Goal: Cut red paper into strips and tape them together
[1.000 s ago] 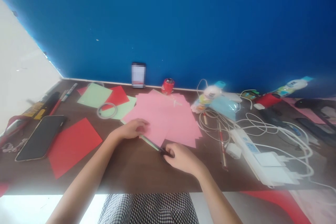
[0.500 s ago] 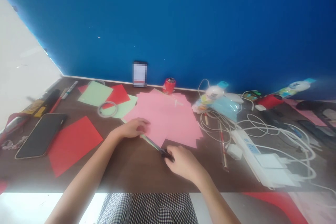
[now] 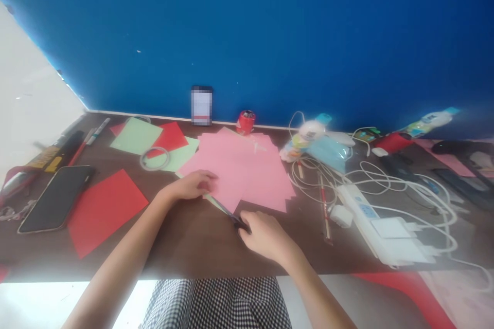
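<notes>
My left hand rests with curled fingers at the near edge of a fanned pile of pink paper sheets. From under its fingertips a slim pale green stick with a dark end runs toward me and to the right. My right hand is closed round that dark end on the brown desk. I cannot make out what kind of tool the stick is. Both forearms reach in from the bottom edge.
A red sheet and a dark phone lie at the left, with green and red sheets and a tape ring behind. A white power strip, tangled cables and bottles fill the right. A small red cup stands by the blue wall.
Both hands stay on the stick. My right hand has slid slightly left along the desk; the view has shifted a little.
</notes>
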{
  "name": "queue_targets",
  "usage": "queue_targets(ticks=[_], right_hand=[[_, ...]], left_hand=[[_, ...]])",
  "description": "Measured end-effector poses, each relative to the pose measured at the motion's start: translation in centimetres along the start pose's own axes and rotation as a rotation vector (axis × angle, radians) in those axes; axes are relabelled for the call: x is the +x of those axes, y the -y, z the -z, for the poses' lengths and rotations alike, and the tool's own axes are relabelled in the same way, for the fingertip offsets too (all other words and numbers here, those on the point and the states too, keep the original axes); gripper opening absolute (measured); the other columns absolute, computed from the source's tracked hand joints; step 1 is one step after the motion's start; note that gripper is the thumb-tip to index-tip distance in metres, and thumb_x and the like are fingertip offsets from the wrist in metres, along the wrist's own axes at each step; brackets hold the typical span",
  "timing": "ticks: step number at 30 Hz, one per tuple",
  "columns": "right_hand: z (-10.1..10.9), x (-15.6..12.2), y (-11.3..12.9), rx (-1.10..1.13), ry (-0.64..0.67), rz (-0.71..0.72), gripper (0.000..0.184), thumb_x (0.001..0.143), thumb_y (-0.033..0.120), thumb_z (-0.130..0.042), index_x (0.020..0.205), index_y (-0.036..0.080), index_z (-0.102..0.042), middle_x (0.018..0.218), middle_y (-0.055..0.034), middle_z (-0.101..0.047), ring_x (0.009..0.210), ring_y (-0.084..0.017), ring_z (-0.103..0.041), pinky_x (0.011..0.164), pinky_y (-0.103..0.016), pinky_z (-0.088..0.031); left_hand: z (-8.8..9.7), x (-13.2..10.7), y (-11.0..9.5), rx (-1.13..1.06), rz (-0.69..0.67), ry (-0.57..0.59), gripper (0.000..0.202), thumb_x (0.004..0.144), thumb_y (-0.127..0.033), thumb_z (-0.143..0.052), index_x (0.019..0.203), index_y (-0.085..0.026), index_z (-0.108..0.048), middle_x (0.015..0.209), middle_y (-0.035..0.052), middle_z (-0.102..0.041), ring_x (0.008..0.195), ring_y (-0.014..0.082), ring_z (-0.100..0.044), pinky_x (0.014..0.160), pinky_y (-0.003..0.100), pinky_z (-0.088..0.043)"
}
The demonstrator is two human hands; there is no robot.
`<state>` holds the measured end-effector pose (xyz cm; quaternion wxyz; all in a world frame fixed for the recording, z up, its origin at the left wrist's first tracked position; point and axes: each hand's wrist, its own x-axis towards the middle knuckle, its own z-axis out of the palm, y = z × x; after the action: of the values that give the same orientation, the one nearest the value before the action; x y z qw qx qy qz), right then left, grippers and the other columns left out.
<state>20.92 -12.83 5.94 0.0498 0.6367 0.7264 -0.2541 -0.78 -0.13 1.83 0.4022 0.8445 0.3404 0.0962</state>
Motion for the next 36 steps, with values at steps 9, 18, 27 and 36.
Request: queue_targets(ticks=[9,18,27,36], right_hand=[[-0.1,0.2,-0.8,0.072,-0.189,0.058,0.008,0.078,0.025,-0.048,0.073,0.02,-0.052,0.068,-0.0009,-0.061,0.059,-0.014,-0.053,0.052,-0.024,-0.025],[0.6,0.1,-5.9,0.142,-0.424,-0.328,0.016,0.077,0.034,-0.05,0.083,0.021,-0.056,0.08,-0.0059,-0.067,0.073,-0.021,-0.062,0.057,-0.025,-0.038],[0.1,0.0,-10.5,0.225,-0.601,-0.345,0.02,0.073,0.017,-0.052,0.091,0.013,-0.058,0.094,-0.013,-0.06,0.078,-0.021,-0.061,0.073,-0.033,-0.046],[-7.6,-9.9,-5.1,0.861,-0.47,0.449,0.028,0.077,0.033,-0.055,0.104,0.028,-0.057,0.114,-0.0052,-0.056,0.108,-0.024,-0.051,0.087,-0.04,-0.047]], left_hand=[[0.2,0.0,0.0,-0.009,-0.008,0.003,0.014,0.071,-0.016,-0.052,0.077,-0.021,-0.063,0.128,0.0,-0.048,0.115,0.0213,-0.045,0.096,0.034,-0.038],[-0.9,0.6,1.1,0.099,-0.109,-0.196,0.017,0.074,-0.024,-0.053,0.089,-0.02,-0.061,0.118,0.0052,-0.052,0.111,0.0215,-0.048,0.096,0.034,-0.038],[-0.8,0.4,2.1,0.273,0.12,-0.399,0.06,0.07,-0.045,-0.058,0.122,-0.019,-0.044,0.132,0.013,-0.037,0.124,0.0307,-0.033,0.1,0.044,-0.031],[0.1,0.1,2.5,0.201,0.103,-0.48,0.045,0.081,-0.047,-0.044,0.117,-0.021,-0.051,0.133,0.0089,-0.038,0.124,0.0244,-0.035,0.102,0.038,-0.031]])
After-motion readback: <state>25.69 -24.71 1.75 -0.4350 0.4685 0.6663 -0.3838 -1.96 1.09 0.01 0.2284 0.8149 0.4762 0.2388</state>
